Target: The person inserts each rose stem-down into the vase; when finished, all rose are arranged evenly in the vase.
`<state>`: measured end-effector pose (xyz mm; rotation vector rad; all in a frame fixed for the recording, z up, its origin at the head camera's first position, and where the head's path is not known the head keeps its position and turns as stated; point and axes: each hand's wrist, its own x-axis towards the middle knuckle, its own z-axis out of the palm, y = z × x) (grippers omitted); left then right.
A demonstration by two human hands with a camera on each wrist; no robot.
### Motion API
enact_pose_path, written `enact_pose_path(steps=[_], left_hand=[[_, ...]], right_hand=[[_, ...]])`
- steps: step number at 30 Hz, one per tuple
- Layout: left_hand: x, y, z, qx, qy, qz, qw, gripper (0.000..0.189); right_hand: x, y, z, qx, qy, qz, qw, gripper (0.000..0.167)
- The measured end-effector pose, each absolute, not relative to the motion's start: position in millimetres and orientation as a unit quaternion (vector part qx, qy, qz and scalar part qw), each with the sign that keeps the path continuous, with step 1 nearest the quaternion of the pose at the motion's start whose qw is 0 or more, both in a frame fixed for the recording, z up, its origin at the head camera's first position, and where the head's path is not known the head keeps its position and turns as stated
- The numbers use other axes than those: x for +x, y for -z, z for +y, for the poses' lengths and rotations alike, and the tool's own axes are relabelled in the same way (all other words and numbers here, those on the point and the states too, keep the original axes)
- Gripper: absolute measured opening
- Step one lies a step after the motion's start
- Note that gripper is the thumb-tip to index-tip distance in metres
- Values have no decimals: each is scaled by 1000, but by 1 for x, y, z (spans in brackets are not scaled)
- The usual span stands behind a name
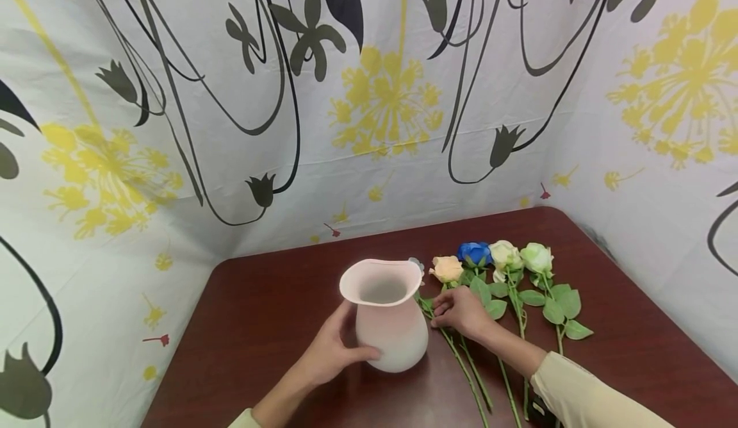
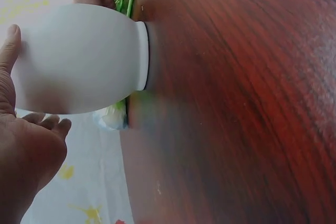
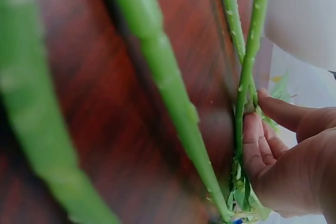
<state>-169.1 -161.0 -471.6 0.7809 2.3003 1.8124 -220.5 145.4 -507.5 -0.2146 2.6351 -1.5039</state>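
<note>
I'm watching a person working at a dark red-brown wooden desk (image 1: pixel 259 325). A pink-and-white vase (image 1: pixel 393 338) with a wide, flaring mouth is standing upright near the middle of the desk, well in from the far edge and both side edges. The left hand (image 1: pixel 333 354) is gripping its body from the side facing the desk's left edge, the thumb lying across the front and the fingers curling behind.

Just beside the vase, toward the right edge, the right hand (image 1: pixel 463 312) is pinching a thin green stem (image 3: pixel 232 11) between thumb and fingers. Another stem is crossing that one close to the fingertips.

The flowers are lying with their heads toward the far edge and their stems running toward the near side. From the vase out toward the far right corner, I'm seeing a pale bluish bloom (image 1: pixel 416 264) partly hiding behind the vase's rim, then a peach rose (image 1: pixel 446 268), a blue rose (image 1: pixel 475 254), a cream rose (image 1: pixel 505 255) and a greenish-white rose (image 1: pixel 537 257). Green leaves (image 1: pixel 569 304) are spreading below the heads. Behind the far edge, a white cloth (image 1: pixel 323 197) printed with flowers is hanging.
</note>
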Motion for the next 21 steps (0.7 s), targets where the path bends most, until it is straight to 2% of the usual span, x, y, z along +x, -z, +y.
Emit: enact_pose_path(steps=[12,21], left_hand=[[-171,472,-161,253,-584,768,75,96],[-172,471,-162,254,-588,764,82,97]], right_hand=[[-227,501,144,-42,497,864,70,10],[-227,487,157,-34,590,794,145,26]])
